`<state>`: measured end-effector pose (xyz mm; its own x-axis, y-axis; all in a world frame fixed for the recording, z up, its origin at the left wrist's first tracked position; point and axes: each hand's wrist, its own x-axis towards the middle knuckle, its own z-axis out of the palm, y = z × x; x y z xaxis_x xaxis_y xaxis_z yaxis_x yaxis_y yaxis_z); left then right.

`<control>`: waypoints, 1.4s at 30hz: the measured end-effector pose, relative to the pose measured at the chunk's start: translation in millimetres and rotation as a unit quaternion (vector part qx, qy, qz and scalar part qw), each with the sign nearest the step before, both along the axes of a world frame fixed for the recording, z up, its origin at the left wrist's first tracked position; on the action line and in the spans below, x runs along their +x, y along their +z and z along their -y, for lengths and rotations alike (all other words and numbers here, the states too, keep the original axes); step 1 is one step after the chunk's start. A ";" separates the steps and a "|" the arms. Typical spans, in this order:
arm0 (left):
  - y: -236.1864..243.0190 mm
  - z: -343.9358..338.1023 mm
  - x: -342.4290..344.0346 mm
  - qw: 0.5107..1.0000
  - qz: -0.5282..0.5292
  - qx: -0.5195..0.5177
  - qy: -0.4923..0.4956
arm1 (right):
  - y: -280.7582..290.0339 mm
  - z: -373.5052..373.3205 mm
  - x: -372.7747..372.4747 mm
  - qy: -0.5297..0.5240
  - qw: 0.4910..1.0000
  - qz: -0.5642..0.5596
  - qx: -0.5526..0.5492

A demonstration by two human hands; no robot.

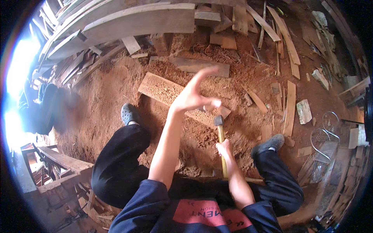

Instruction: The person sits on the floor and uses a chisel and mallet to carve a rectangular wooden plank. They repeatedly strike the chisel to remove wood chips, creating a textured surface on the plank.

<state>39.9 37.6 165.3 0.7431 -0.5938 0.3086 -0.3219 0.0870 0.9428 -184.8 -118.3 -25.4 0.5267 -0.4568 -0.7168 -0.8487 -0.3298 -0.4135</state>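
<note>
My left hand (196, 93) reaches over a pale board (158, 87) lying diagonally on the sawdust-covered ground, its fingers apart and open. A small pale shape (208, 108) shows just below its thumb, too unclear to name. The board's top is speckled with light bits, perhaps chips or a rough surface. My right hand (224, 148) is closed round the yellow handle of a hammer (218, 122), whose dark metal head points away from me, close beside the board's right part and just below my left hand.
Long planks (140, 24) lie stacked across the back. Offcuts (290, 108) and a wire object (330, 126) lie at the right. A wooden frame (64, 163) stands at the lower left. A blurred person (48, 106) is at the bright left edge. My feet straddle the board.
</note>
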 end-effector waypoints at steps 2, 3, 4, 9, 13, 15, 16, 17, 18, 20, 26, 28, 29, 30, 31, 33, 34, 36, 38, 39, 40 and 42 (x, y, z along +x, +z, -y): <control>-54.0 -8.5 -2.5 0.972 -0.003 0.232 -0.042 | -0.6 2.0 1.6 -0.005 0.999 0.035 -0.007; -75.3 -0.4 -5.5 0.966 0.024 0.250 -0.063 | -4.6 5.3 -5.4 -0.007 0.998 0.060 -0.020; -83.2 7.4 -12.1 0.958 0.048 0.269 -0.082 | -8.1 8.7 -10.4 -0.007 0.996 0.082 -0.031; -131.6 22.0 -29.0 0.983 -0.099 0.156 -0.005 | 4.8 8.4 -1.2 0.002 1.000 0.000 0.007; -151.2 30.8 -25.9 0.991 -0.073 0.098 0.049 | -13.4 14.3 -7.6 0.000 1.000 0.020 -0.003; -153.3 34.9 -22.0 0.992 -0.082 0.068 0.072 | -32.4 20.5 -10.8 -0.015 0.999 0.021 -0.019; -154.0 33.9 -20.1 0.990 -0.093 0.071 0.082 | -35.4 22.9 -13.8 -0.007 1.000 0.015 -0.017; -154.5 33.0 -24.2 0.987 -0.096 0.096 0.090 | -38.8 25.6 -15.4 0.001 1.000 0.009 -0.014; -147.9 30.2 -22.2 0.983 -0.092 0.122 0.098 | -37.3 23.5 -9.6 0.008 1.000 0.011 -0.009; -150.1 34.3 -33.0 0.984 -0.059 0.112 0.122 | -29.9 19.8 -9.8 -0.002 1.000 0.023 0.003; -151.5 39.1 -14.1 0.988 -0.019 0.122 0.094 | -55.9 25.3 -22.5 0.011 0.992 0.088 -0.092; -156.4 34.7 -15.2 0.977 -0.050 0.150 0.142 | -34.7 21.8 -13.2 0.029 0.999 0.013 0.007; -154.5 35.7 -22.6 0.981 -0.045 0.133 0.133 | -24.4 23.2 -5.9 0.020 1.000 -0.012 0.010; -152.5 37.2 -30.1 0.981 -0.025 0.121 0.148 | -12.5 21.8 2.7 0.015 0.999 -0.031 0.015; -153.3 40.2 -41.7 0.980 -0.006 0.110 0.166 | -1.0 17.7 6.9 -0.035 0.995 -0.068 0.061; -158.4 40.3 -52.8 0.980 -0.031 0.120 0.153 | 12.8 4.6 9.4 0.009 1.000 -0.029 0.007; -156.4 44.4 -58.6 0.982 -0.015 0.125 0.140 | 16.7 5.6 5.0 0.027 0.999 -0.010 -0.026; -154.7 47.9 -68.8 0.976 0.001 0.177 0.126 | -14.6 11.9 -5.2 0.019 0.999 0.001 -0.042; -155.9 49.6 -68.4 0.976 0.018 0.170 0.132 | -25.8 14.7 -9.8 -0.011 1.000 0.001 -0.012; -156.4 49.3 -68.4 0.976 0.025 0.167 0.139 | -26.4 15.5 -7.5 0.012 1.000 -0.001 -0.008; -157.0 49.5 -67.0 0.975 0.011 0.175 0.133 | -26.3 15.2 -8.3 0.022 1.000 0.000 -0.009; -158.5 51.2 -63.1 0.974 -0.016 0.190 0.120 | -23.9 14.4 -9.4 0.041 0.999 0.003 -0.013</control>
<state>-23.2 -13.7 6.8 0.8805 -0.4681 0.0752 -0.2600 -0.3442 0.9022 -194.2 -132.6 -49.3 0.5674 -0.4307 -0.7019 -0.8161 -0.4081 -0.4093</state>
